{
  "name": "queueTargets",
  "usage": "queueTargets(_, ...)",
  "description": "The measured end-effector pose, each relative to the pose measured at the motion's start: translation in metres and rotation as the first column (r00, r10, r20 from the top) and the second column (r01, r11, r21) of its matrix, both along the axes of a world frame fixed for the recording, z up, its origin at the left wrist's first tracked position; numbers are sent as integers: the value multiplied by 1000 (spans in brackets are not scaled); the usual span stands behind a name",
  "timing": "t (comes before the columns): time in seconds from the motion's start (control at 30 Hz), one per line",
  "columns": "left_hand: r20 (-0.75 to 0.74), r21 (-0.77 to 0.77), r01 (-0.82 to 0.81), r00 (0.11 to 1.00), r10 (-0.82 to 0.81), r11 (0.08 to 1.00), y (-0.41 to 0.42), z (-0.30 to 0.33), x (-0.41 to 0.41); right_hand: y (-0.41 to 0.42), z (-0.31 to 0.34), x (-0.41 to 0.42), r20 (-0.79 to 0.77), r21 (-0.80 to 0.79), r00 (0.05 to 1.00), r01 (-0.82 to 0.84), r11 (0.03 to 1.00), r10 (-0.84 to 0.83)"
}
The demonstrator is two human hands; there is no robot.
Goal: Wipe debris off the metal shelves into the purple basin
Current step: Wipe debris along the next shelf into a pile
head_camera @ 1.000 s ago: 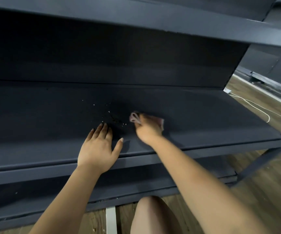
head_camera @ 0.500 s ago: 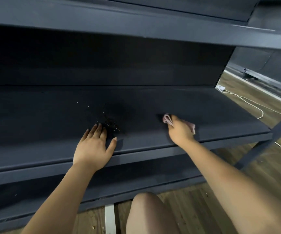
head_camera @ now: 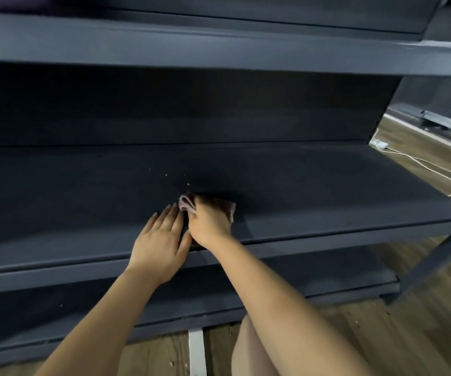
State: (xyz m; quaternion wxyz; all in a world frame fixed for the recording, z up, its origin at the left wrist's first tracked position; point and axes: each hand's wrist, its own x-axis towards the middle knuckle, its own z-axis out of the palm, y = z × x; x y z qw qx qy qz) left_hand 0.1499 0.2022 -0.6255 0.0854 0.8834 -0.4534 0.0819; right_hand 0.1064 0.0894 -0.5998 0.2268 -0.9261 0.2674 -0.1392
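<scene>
The dark metal shelf (head_camera: 327, 191) runs across the middle of the view. My right hand (head_camera: 208, 223) grips a folded pink cloth (head_camera: 186, 202) and presses it on the shelf. My left hand (head_camera: 162, 240) lies flat on the shelf with straight fingers, its fingertips right against the cloth and its thumb against my right hand. A few pale crumbs (head_camera: 177, 179) lie just behind the cloth. The pile of dark crumbs is hidden by my hands. At the top left a purple edge (head_camera: 15, 2), perhaps the basin, shows on the shelf above.
A lower shelf (head_camera: 300, 283) sits beneath, above a wooden floor (head_camera: 408, 335) scattered with crumbs. A white cable (head_camera: 430, 169) and plug lie on the floor at the right. My knee (head_camera: 248, 351) is at the bottom. An upper shelf (head_camera: 219, 47) overhangs.
My right hand has swept the cloth leftward along the shelf until it meets my left hand. The dark crumb pile that was visible by my left fingertips is now covered.
</scene>
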Motion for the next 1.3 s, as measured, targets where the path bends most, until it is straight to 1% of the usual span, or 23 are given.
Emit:
queueTargets(0.1,78,22,-72,994,70,997,38,-3,23,-4,3,0,33,155,999,-22,988,17)
queueTargets(0.17,70,13,-128,989,127,992,58,-5,35,-18,4,-11,58,189,998,12,982,-23)
queueTargets(0.2,51,1,-151,987,151,989,64,-7,38,-28,4,-18,59,154,996,60,986,-70)
queueTargets(0.23,28,-8,-167,986,167,986,67,-8,39,-41,2,-25,43,84,990,129,988,-133)
queueTargets(0.3,23,-36,-184,983,185,982,67,-13,40,-69,1,-34,-3,-26,966,260,965,-260)
queueTargets(0.37,29,-34,-189,981,190,981,65,-14,40,-84,3,-34,-61,-24,948,310,950,-311)
queueTargets(0.43,40,-23,-184,982,184,983,65,-14,42,-78,6,-24,-100,-29,954,280,959,-282)
queueTargets(0.53,82,-43,-178,980,181,983,66,-15,42,-42,10,0,-100,-75,981,159,984,-166)
queueTargets(0.67,85,-38,-175,980,177,984,66,-14,41,16,5,37,-81,-111,997,-8,994,-1)
queueTargets(0.73,86,-50,-178,980,182,983,66,-14,42,35,4,47,-79,-32,992,-102,994,99)
queueTargets(0.8,92,-57,-175,979,180,983,66,-15,42,38,6,47,-79,48,987,-137,989,141)
queueTargets(0.83,97,-59,-173,979,178,983,66,-15,42,33,6,43,-75,44,988,-129,991,132)
queueTargets(0.9,90,-64,-171,980,176,983,66,-17,43,15,6,31,-65,-37,996,-69,997,66)
queueTargets(0.97,96,-80,-162,981,170,983,65,-16,43,-17,5,18,-40,-144,996,70,987,-76)
queueTargets(1.0,99,-87,-161,981,169,983,65,-16,43,-33,5,13,-34,-173,988,144,974,-152)
queueTargets(1.03,100,-91,-159,981,168,983,65,-16,43,-49,5,11,-42,-176,974,212,961,-222)
queueTargets(1.1,107,-97,-156,980,166,983,64,-16,44,-73,5,13,-66,-103,950,299,949,-307)
queueTargets(1.17,107,-100,-153,981,164,983,64,-17,44,-83,5,23,-70,-38,957,278,960,-280)
queueTargets(1.3,100,-103,-151,982,162,983,64,-17,46,-78,6,53,-62,-13,989,137,990,-138)
